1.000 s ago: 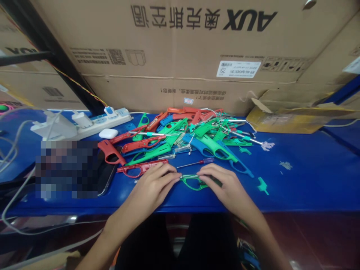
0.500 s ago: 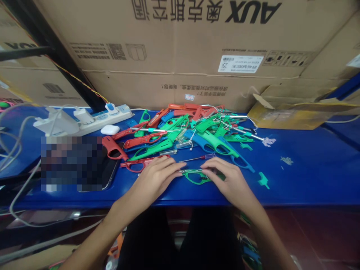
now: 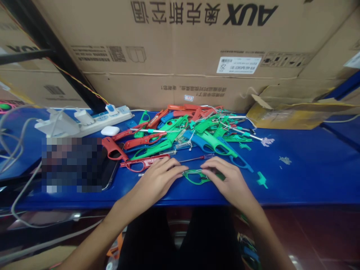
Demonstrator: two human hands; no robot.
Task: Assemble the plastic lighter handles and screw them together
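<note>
A green lighter casing (image 3: 194, 179) with an oval trigger opening lies near the table's front edge, a thin white wire along its upper side. My left hand (image 3: 164, 175) pinches its left end between thumb and fingers. Curled over its right part, my right hand (image 3: 228, 177) has thumb and fingers closed on the casing and hides that end. Just beyond the fingers lies a screwdriver (image 3: 206, 156) with a dark red and purple handle. A red lighter casing (image 3: 143, 163) is partly under my left hand.
Red, green and blue lighter casings (image 3: 216, 144) pile up behind my hands. A green plastic piece (image 3: 262, 180) and small pale parts (image 3: 285, 160) lie right. Leftward are a phone (image 3: 111, 174), white case (image 3: 110, 131) and power strip (image 3: 102, 122). Cardboard boxes (image 3: 174, 56) stand behind.
My left hand has shifted slightly right along the green casing, its fingertips closer to the trigger opening. My right hand keeps its hold. The camera view has tilted slightly.
</note>
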